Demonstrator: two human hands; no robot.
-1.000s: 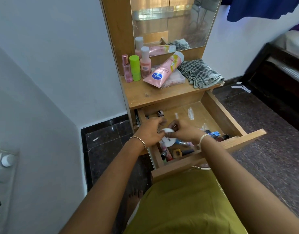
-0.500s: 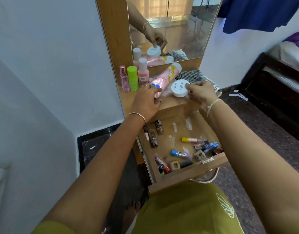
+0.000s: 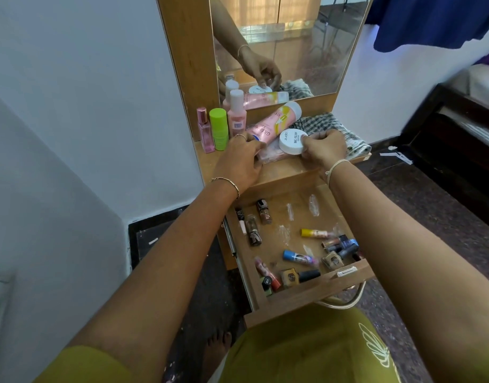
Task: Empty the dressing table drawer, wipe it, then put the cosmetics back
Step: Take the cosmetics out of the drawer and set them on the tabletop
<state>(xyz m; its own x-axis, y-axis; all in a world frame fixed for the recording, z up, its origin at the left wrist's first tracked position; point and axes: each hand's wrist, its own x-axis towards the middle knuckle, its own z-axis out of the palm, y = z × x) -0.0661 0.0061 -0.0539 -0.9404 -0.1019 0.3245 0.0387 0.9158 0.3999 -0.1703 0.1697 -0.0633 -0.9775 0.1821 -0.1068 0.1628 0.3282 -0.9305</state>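
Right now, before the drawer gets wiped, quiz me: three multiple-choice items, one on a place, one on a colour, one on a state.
1. The white jar is
A. on the floor
B. in the right hand, over the tabletop
C. on the bed

2. The capped stick standing between the square pink bottle and the round pink bottle is
A. green
B. blue
C. black

3. The drawer is
A. shut
B. open and bare
C. open, with small bottles lying in it

Answers: 1 B, the fingers pinch the jar's edge beside the pink tube; 2 A, its cap and body are bright green; 3 C, it is pulled out and the small bottles lie scattered on its floor.
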